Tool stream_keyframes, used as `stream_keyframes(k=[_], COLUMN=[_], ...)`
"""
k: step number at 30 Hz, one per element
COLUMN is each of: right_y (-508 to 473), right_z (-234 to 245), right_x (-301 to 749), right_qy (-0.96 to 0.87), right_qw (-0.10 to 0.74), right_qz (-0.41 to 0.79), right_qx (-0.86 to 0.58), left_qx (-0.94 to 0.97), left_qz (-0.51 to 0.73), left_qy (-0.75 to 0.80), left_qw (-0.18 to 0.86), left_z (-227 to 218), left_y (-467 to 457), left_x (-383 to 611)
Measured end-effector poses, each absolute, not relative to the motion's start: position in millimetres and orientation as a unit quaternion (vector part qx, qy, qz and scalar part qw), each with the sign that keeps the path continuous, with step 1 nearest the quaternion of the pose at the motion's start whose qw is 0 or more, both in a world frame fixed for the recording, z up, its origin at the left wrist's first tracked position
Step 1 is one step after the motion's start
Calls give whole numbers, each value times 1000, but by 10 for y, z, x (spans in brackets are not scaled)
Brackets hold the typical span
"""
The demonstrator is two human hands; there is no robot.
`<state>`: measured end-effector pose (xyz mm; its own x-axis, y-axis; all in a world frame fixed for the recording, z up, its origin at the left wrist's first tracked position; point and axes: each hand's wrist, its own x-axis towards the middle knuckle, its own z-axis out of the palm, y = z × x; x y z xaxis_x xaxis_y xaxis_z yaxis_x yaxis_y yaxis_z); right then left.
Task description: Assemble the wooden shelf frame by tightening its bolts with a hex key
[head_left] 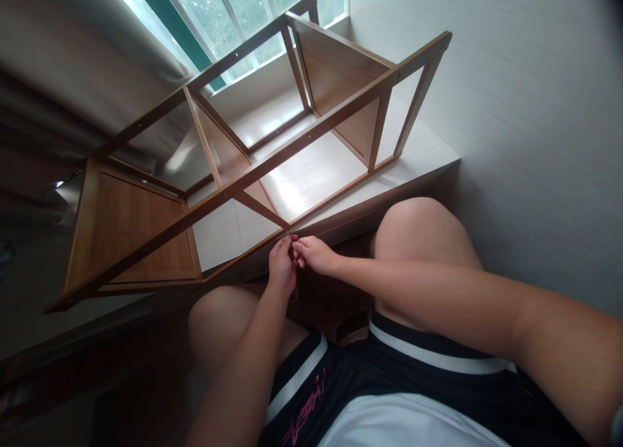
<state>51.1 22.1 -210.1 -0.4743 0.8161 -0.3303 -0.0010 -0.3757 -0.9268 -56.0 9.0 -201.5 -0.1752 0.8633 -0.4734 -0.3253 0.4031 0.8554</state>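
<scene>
A wooden shelf frame (pixel 311 134) lies on its side on a pale ledge, its shelf panels standing on edge. At its near rail, close to the middle shelf's corner, my left hand (pixel 282 265) is closed with the fingertips pinched together. My right hand (pixel 316 255) meets it there, its fingers curled and pinching too. A thin metal piece (pixel 287 233) pokes up from between the fingertips toward the rail; whether it is a screw or a hex key I cannot tell. The fingers hide most of it.
The ledge (pixel 428 150) runs under the frame and ends at a front edge above my knees. A window (pixel 243 12) and a grey curtain (pixel 92 51) are behind the frame. A pale wall (pixel 525 109) stands on the right.
</scene>
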Motion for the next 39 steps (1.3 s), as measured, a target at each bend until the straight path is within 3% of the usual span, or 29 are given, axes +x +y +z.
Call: stream_keyframes(k=[5,14,18,21,25,28,34,39], right_y=[214,242,283,293,291,281,251,256], right_z=[-1992,-1834,-1873,-1989,-2122,-2132,-2023,-2010], right_x=[532,586,595,531,439,443,521,517], right_qy=[-615,-754,-731,-650,-523,-548,-670,-694], right_qw=[281,132,182,261,298,293,243,192], right_qz=[554,325,382,533,677,647,471,430], right_qx=[-485,-555,-536,-474,-424,-442,-520,-545], left_qx=[204,158,154,172,180,179,164,167], left_qz=[512,514,515,509,505,501,500,490], left_qy=[577,567,557,547,559,570,581,584], left_qw=[603,624,633,642,633,626,621,625], left_z=[-1983,-1960,-1930,-1938,-1980,-1994,-1938,-1962], left_y=[87,74,72,67,72,86,93,83], left_x=[-568,-575,-569,-581,-596,-592,-606,-627])
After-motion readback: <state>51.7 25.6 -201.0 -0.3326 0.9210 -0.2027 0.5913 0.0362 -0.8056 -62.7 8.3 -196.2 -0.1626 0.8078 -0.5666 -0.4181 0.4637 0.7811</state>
